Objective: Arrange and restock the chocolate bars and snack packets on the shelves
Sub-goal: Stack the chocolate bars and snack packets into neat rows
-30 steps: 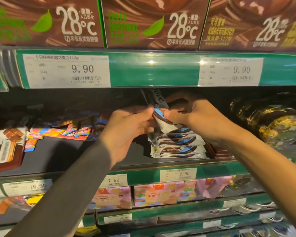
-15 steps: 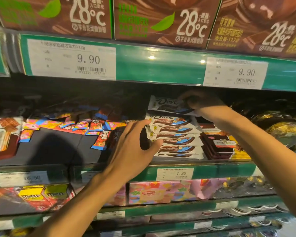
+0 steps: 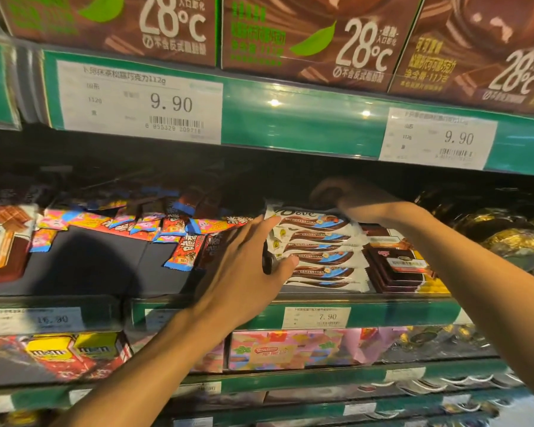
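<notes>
A stack of white Dove chocolate bars [image 3: 321, 254] lies on the middle shelf [image 3: 398, 312]. My left hand [image 3: 244, 272] is held flat with straight fingers against the stack's left end, thumb at its front. My right hand [image 3: 349, 197] reaches into the dark at the back, fingers curled over the far end of the top Dove bar [image 3: 305, 214]. Loose pink and red snack packets [image 3: 179, 226] lie scattered to the left of the stack.
Dark flat chocolate boxes [image 3: 398, 269] sit right of the stack, then gold-wrapped sweets [image 3: 512, 241]. A brown chocolate box [image 3: 0, 238] is at far left. Large brown 28°C cartons [image 3: 321, 35] fill the shelf above. M&M packs [image 3: 68, 355] and pink boxes [image 3: 290, 349] lie below.
The Dove bar held up by both hands has been laid on top of the stack. My left hand let go, dropped and moved against the stack's left end.
</notes>
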Demonstrator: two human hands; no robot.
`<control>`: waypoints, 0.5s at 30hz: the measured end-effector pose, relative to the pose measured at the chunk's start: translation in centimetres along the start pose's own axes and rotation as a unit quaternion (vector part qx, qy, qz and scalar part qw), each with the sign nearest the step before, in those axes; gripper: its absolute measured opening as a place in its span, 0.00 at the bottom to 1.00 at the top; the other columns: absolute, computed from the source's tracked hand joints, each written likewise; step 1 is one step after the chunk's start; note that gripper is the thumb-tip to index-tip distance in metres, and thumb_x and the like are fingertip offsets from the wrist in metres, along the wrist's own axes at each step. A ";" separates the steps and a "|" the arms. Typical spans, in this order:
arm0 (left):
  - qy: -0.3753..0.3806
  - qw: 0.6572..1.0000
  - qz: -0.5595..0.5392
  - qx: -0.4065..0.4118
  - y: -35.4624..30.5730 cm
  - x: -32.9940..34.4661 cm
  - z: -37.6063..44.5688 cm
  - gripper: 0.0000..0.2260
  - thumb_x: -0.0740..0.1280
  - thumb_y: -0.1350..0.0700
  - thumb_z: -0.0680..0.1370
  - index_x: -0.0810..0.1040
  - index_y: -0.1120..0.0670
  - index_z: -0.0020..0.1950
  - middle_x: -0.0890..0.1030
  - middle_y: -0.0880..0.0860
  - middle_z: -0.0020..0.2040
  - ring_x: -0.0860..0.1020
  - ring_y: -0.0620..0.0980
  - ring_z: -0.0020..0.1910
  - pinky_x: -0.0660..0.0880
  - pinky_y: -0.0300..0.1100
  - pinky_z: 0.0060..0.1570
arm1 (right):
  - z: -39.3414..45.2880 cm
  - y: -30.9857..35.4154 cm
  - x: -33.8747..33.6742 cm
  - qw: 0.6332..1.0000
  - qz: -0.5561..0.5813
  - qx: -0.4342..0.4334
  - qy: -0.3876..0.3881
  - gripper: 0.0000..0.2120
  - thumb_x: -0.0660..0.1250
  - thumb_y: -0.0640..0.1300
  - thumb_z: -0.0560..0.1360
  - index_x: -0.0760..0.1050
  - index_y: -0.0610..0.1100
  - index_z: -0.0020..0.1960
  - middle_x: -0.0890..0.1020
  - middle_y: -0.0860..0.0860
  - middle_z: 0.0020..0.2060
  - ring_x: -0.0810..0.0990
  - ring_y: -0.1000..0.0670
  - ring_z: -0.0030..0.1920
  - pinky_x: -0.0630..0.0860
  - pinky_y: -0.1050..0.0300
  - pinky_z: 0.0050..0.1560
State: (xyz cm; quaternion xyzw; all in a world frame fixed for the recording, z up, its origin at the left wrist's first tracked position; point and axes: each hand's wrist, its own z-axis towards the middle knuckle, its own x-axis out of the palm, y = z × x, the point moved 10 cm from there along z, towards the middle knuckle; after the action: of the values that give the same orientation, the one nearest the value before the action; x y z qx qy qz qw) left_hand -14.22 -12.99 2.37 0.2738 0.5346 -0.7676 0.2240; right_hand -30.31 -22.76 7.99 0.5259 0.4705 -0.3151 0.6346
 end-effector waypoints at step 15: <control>-0.011 1.000 -0.002 0.017 0.6 -0.2 0.2 0.29 0.66 0.43 0.78 0.58 0.39 0.76 0.70 0.45 0.66 0.71 0.45 0.62 0.70 0.40 0.59 | -3.5 3.6 3.6 0.992 -0.098 -0.038 0.064 0.38 0.49 0.77 0.71 0.54 0.62 0.77 0.65 0.57 0.76 0.68 0.49 0.73 0.64 0.53 0.69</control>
State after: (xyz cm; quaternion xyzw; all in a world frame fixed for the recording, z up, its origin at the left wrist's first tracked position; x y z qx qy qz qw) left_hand -13.74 -13.40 2.13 0.2677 0.5197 -0.7799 0.2237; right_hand -26.77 -18.15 5.98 0.4715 0.5713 -0.3232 0.5889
